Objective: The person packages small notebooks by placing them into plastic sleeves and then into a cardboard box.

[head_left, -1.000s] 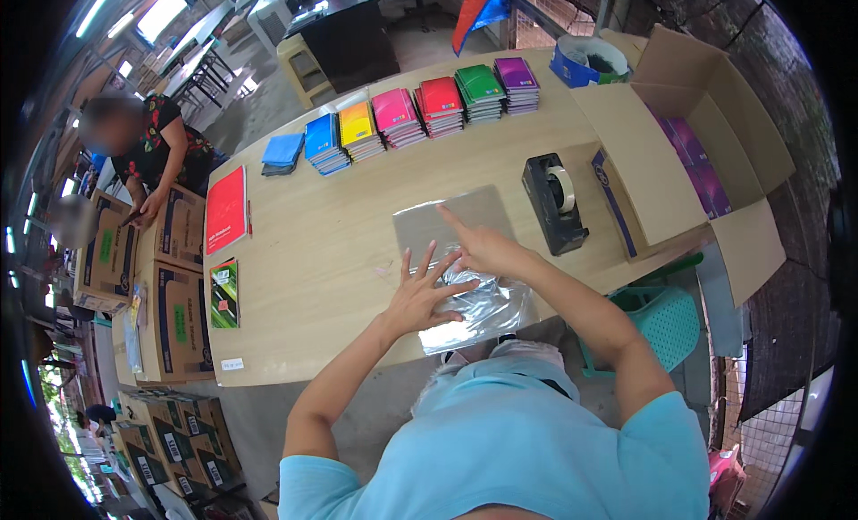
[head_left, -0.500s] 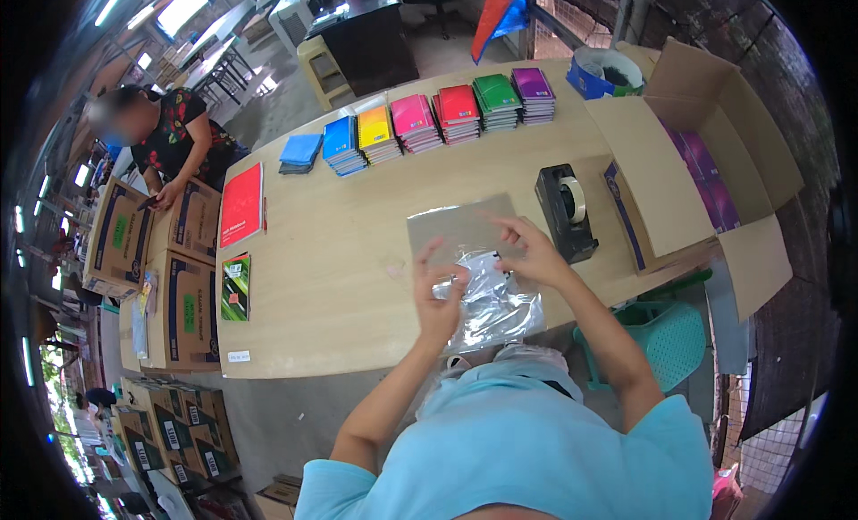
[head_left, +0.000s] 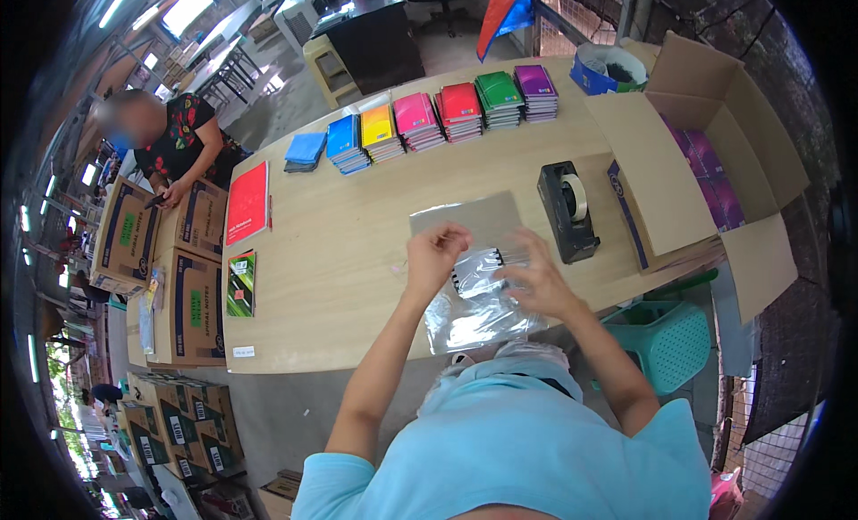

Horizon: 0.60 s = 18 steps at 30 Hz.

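A stack of clear plastic bags point(head_left: 474, 330) lies at the table's near edge, shiny and wrinkled, with a smooth grey-looking clear sheet point(head_left: 487, 211) at its far end. Small black marks show through the plastic. Above its left part is my left hand point(head_left: 435, 256), fingertips pinched together; whatever they hold, if anything, is too small to make out. My right hand point(head_left: 542, 283) hovers over the right side of the plastic with its fingers apart and slightly blurred. Just beyond it on the right stands a black tape dispenser point(head_left: 565, 220) with a tape roll.
Several notebook stacks, such as the green one point(head_left: 498, 100), line the far edge. A red notebook point(head_left: 248, 202) and a green booklet point(head_left: 240, 286) lie left. An open carton point(head_left: 648, 180) sits right, above a teal stool point(head_left: 666, 341). Another person point(head_left: 192, 144) stands by cartons point(head_left: 192, 310).
My left hand's fingers have gone from spread to pinched, and the hand has risen slightly. My right hand has lowered a little toward the plastic. The view has shifted slightly.
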Tool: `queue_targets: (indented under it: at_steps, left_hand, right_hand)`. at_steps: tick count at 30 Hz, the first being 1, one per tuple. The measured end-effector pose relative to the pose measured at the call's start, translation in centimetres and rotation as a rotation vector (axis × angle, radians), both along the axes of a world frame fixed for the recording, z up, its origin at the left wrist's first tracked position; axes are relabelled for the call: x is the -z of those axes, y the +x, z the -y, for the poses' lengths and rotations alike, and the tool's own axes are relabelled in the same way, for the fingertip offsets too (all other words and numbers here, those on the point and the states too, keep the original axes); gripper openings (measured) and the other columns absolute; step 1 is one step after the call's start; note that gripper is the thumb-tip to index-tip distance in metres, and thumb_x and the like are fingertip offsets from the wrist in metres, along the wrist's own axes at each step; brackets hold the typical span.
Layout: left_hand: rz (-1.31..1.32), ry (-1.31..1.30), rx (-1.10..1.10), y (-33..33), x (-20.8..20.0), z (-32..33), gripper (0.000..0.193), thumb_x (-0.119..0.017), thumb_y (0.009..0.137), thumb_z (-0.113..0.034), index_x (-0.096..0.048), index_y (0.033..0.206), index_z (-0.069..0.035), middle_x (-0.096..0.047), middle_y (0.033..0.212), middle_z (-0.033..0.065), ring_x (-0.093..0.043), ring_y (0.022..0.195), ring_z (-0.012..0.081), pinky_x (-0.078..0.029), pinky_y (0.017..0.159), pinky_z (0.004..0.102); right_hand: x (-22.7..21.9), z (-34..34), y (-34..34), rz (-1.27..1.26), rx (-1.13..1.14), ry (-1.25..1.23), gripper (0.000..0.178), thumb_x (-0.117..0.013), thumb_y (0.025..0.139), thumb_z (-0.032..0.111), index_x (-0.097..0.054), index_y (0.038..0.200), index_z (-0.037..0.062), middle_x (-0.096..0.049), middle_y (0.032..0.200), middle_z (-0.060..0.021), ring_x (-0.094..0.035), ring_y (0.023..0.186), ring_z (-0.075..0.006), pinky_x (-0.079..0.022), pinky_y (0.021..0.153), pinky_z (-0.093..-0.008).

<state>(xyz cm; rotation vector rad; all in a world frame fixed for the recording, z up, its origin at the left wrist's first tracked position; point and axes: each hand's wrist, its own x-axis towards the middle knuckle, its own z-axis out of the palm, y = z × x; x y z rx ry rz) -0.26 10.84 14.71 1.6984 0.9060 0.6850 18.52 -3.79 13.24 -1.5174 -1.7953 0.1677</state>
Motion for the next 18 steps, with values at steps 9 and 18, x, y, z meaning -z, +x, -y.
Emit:
queue_targets:
  at_steps: [9,18]
  left_hand:
    - [-0.069,0.636,0.202,-3.9,-3.9,3.8,0.045,-0.081,0.065,-0.008,-0.066,0.108,-0.01,-0.042,0.138,0.0176,-0.045,0.128,0.0312,-0.037,0.107,0.0483]
    - [0.024,0.76,0.355,-2.6,-9.2,4.4,0.038,-0.081,0.068,-0.013,-0.069,0.104,-0.017,-0.039,0.14,0.0186,-0.037,0.134,0.0392,-0.031,0.109,0.0522]
  right_hand:
    - [-2.2,-0.2,1.8,-0.539,0.04,0.112,0.034,-0.078,0.068,0.004,-0.07,0.1,0.013,-0.053,0.127,-0.0139,-0.043,0.128,-0.0363,-0.033,0.11,-0.0472]
    - [0.9,-2.1,-1.4,-0.293,-0.149,0.101,0.035,-0.079,0.065,0.004,-0.07,0.098,0.0121,-0.048,0.132,-0.0136,-0.041,0.129,-0.0349,-0.033,0.109,-0.0459]
